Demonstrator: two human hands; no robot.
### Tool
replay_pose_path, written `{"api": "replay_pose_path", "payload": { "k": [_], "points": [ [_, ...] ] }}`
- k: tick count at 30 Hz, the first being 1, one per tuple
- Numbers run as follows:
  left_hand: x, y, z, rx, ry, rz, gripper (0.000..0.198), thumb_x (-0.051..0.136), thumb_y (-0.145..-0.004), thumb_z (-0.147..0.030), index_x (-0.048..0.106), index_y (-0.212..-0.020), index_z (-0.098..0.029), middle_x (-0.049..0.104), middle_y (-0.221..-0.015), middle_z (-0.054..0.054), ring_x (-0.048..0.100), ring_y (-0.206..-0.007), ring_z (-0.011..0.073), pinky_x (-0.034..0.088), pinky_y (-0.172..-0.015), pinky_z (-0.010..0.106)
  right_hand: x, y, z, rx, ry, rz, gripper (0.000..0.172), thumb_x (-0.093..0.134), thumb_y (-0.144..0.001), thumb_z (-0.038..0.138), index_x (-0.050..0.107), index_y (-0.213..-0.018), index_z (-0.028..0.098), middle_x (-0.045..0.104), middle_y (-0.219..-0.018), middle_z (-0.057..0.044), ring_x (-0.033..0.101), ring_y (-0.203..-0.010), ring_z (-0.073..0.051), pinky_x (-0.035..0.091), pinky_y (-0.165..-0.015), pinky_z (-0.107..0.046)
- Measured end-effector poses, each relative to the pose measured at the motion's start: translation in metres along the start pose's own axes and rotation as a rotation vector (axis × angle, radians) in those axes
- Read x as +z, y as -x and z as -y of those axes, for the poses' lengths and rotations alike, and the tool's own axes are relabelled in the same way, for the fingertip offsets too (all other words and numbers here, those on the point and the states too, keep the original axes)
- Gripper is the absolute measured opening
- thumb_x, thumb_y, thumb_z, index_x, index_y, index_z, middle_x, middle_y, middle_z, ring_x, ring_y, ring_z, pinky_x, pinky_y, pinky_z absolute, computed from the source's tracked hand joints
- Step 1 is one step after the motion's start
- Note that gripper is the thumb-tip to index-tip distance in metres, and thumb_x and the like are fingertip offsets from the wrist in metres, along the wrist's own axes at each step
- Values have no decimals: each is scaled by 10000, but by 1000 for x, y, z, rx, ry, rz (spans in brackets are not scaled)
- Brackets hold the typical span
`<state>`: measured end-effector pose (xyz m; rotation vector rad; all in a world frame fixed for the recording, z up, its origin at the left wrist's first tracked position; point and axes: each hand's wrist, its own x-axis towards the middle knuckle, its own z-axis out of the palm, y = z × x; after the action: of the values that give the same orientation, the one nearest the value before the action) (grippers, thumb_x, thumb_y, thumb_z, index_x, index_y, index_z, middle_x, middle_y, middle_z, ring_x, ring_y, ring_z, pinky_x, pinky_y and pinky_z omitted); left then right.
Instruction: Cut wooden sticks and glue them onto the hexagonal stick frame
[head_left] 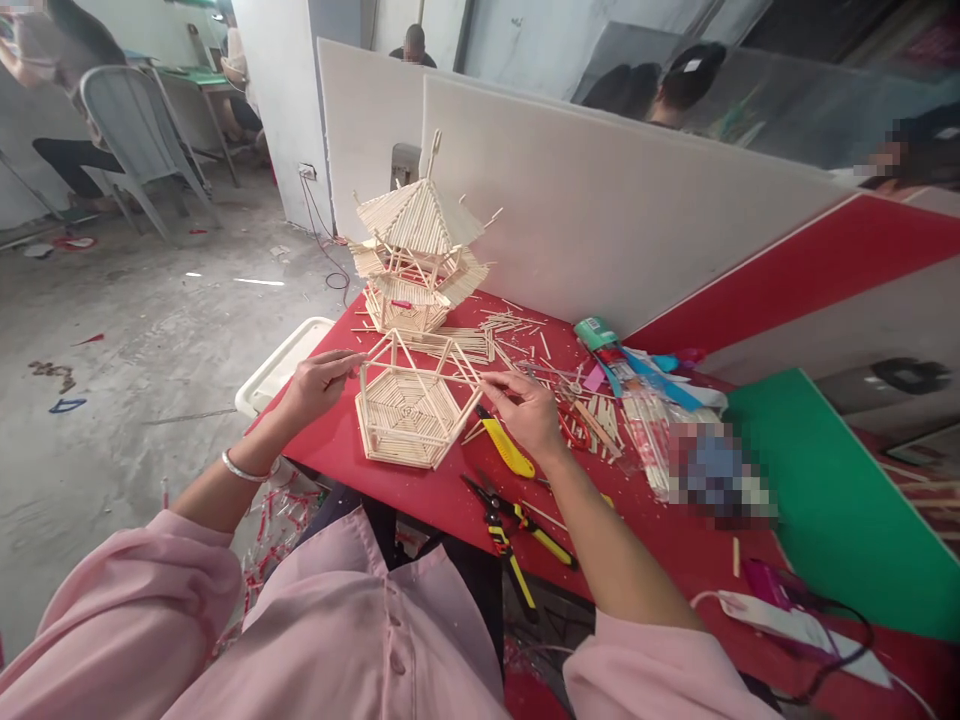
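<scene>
A hexagonal wooden-stick model (409, 415) rests on the red table in front of me. It has a floor of sticks in concentric rings, and an open stick frame (444, 357) rises above it. My left hand (321, 385) is closed, pinching the frame's left corner between thumb and fingers. At the opposite corner, my right hand (526, 410) also pinches the frame's sticks. Just behind stands a tiered stick pagoda (424, 222) with a pointed roof. A yellow utility knife (507, 447) lies beside my right hand, with black-and-yellow pliers (510, 560) closer to my body.
Loose sticks (517, 325) are scattered over the red table (442, 505). Bagged sticks (645, 440) and a green-capped container (596, 333) lie at the right. A white panel (540, 210) borders the back; a power strip (802, 635) sits front right. Other people are beyond.
</scene>
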<state>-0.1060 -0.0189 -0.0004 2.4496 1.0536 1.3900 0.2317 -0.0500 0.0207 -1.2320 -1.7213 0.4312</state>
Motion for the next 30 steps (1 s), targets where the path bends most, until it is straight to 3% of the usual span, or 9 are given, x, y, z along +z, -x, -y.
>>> {"api": "replay_pose_path", "payload": {
  "k": [10, 30],
  "points": [
    [-2, 2, 1, 43, -96, 14, 502, 394, -802, -3, 710, -1154, -173, 751, -968, 82, 683, -694, 108, 558, -660, 229, 0, 5, 0, -240, 154, -52, 155, 618, -920, 254, 755, -990, 237, 770, -945, -41, 718, -834, -159, 579, -790, -288],
    [-3, 3, -2, 12, -141, 45, 533, 401, -790, -9, 700, -1185, -203, 752, -970, 64, 689, -707, 115, 556, -654, 232, -1, 4, -1, -250, 141, -55, 146, 635, -909, 267, 759, -987, 266, 771, -921, -30, 724, -825, -170, 592, -792, -312]
  ]
}}
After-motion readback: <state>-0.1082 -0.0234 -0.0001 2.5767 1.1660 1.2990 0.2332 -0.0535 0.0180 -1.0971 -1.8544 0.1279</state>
